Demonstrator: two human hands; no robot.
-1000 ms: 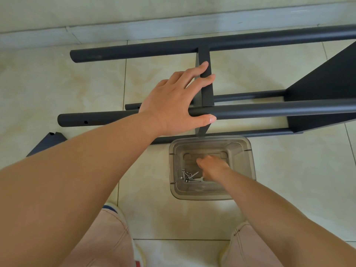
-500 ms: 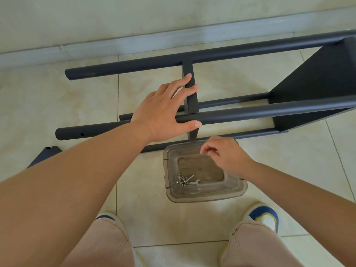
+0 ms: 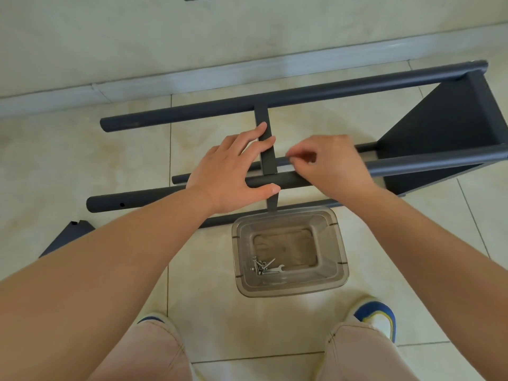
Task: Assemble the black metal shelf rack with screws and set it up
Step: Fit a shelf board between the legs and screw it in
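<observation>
The black metal rack lies on its side on the tiled floor, with one shelf panel fixed at its right end. My left hand presses on the near upper tube, thumb hooked around it and fingers spread over the flat crossbar. My right hand hovers over the same tube just right of the crossbar, its fingertips pinched on a small screw that barely shows. A clear plastic container stands on the floor below, holding several screws and a small wrench.
A loose black panel lies on the floor at the left, partly under my forearm. The wall's baseboard runs just behind the rack. My knees and a blue-and-white shoe are at the bottom.
My right hand came up out of the container and moved to the near tube beside the crossbar, fingertips pinched. My left hand stayed on the rack.
</observation>
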